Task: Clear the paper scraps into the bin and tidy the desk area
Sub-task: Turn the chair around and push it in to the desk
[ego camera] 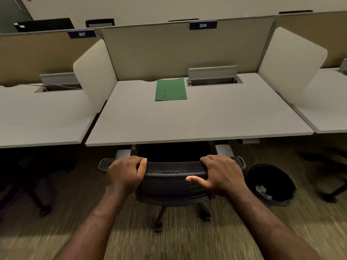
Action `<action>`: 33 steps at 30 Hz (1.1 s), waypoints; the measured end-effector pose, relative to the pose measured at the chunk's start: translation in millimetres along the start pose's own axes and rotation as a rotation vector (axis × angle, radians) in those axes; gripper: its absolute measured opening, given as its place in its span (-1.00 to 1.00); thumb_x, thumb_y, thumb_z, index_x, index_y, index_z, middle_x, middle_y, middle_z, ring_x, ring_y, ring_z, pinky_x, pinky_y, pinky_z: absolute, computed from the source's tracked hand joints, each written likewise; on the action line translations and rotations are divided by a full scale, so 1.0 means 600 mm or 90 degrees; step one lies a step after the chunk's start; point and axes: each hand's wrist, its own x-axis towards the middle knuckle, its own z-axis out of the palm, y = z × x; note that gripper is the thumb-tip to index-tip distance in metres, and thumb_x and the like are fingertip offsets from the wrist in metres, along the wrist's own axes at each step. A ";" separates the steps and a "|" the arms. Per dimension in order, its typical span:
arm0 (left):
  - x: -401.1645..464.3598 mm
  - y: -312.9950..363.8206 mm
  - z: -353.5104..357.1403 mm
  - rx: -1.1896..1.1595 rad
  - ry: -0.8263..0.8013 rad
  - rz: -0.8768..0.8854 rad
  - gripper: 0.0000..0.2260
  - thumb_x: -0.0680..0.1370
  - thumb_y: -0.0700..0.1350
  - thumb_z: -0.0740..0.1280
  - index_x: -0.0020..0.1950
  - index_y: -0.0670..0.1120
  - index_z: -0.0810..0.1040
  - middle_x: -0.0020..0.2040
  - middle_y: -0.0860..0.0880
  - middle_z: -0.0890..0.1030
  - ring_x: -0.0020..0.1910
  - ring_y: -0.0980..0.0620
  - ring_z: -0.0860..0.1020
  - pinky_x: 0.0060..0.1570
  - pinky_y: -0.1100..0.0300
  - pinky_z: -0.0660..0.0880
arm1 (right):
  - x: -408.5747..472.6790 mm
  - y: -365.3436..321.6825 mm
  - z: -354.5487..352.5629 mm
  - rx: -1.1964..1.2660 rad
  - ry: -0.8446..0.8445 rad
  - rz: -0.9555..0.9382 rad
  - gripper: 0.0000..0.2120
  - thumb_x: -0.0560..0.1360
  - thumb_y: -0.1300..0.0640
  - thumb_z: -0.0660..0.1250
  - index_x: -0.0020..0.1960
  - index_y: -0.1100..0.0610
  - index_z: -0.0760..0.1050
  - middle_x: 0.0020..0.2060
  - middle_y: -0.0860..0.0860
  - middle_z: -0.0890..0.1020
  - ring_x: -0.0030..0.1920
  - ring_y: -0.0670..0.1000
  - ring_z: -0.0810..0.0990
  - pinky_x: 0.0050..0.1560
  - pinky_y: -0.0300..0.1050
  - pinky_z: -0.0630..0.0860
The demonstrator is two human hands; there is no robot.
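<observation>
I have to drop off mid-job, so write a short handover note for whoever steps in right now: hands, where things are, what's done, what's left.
Left hand: gripping the top of the chair back, left end.
Right hand: on the same top edge, right end, thumb out over the backrest.
Chair: facing the desk, seat partly under it.
Bin: on the floor right of the chair, pale scraps inside.
Desk: only a green folder lies near the back; no loose scraps visible.
Done: scraps appear binned.
Left: probably push the chair fully in; check the folder is where it belongs.
</observation>
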 end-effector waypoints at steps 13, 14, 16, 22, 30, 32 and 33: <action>0.104 0.022 0.052 0.009 0.026 0.000 -0.64 0.56 0.13 0.09 -0.15 0.06 0.65 -0.30 0.09 0.63 -0.31 0.03 0.52 -0.36 0.20 0.22 | 0.093 0.077 0.024 -0.010 0.019 -0.002 -0.14 0.26 -0.66 -0.19 -0.04 -0.02 0.52 -0.21 -0.05 0.62 -0.18 0.01 0.56 -0.18 -0.09 0.46; 0.111 0.023 0.056 0.012 0.030 -0.001 -0.63 0.56 0.13 0.09 -0.17 0.06 0.65 -0.33 0.08 0.62 -0.35 0.02 0.50 -0.37 0.20 0.20 | 0.099 0.082 0.025 -0.011 0.020 -0.003 -0.13 0.26 -0.66 -0.19 -0.04 -0.02 0.52 -0.20 -0.06 0.62 -0.18 0.02 0.57 -0.16 -0.08 0.48; 0.124 0.025 0.062 0.019 0.029 -0.006 -0.60 0.56 0.14 0.07 -0.21 0.04 0.63 -0.38 0.07 0.59 -0.40 0.03 0.44 -0.39 0.20 0.18 | 0.110 0.091 0.025 -0.014 0.022 -0.006 -0.13 0.25 -0.66 -0.20 -0.04 -0.01 0.53 -0.20 -0.05 0.63 -0.18 0.02 0.58 -0.14 -0.08 0.49; 0.161 0.032 0.083 0.002 0.022 -0.011 -0.60 0.57 0.13 0.07 -0.22 0.01 0.61 -0.34 0.07 0.60 -0.38 0.09 0.39 -0.37 0.20 0.18 | 0.142 0.115 0.031 -0.019 0.026 -0.013 -0.11 0.24 -0.67 -0.21 -0.06 -0.01 0.53 -0.22 -0.01 0.64 -0.20 0.06 0.59 -0.20 -0.07 0.47; 0.195 0.038 0.104 -0.017 0.031 -0.006 -0.58 0.58 0.13 0.05 -0.20 0.00 0.63 -0.32 0.05 0.61 -0.36 0.08 0.43 -0.35 0.21 0.22 | 0.172 0.139 0.035 -0.032 0.026 -0.018 -0.14 0.26 -0.66 -0.21 -0.07 -0.02 0.51 -0.24 -0.03 0.61 -0.24 0.03 0.54 -0.24 -0.09 0.43; 0.202 0.040 0.108 -0.021 0.030 -0.007 -0.57 0.58 0.13 0.04 -0.19 0.00 0.63 -0.33 0.05 0.60 -0.36 0.07 0.44 -0.34 0.21 0.23 | 0.179 0.143 0.036 -0.035 0.027 -0.018 -0.14 0.26 -0.66 -0.20 -0.07 -0.01 0.52 -0.24 -0.03 0.61 -0.25 0.03 0.54 -0.24 -0.09 0.44; 0.206 0.041 0.109 -0.021 0.031 -0.007 -0.57 0.58 0.13 0.05 -0.20 0.00 0.63 -0.33 0.05 0.60 -0.36 0.07 0.44 -0.35 0.22 0.23 | 0.182 0.145 0.036 -0.037 0.025 -0.017 -0.14 0.26 -0.66 -0.21 -0.07 -0.01 0.52 -0.24 -0.03 0.61 -0.25 0.03 0.53 -0.24 -0.10 0.44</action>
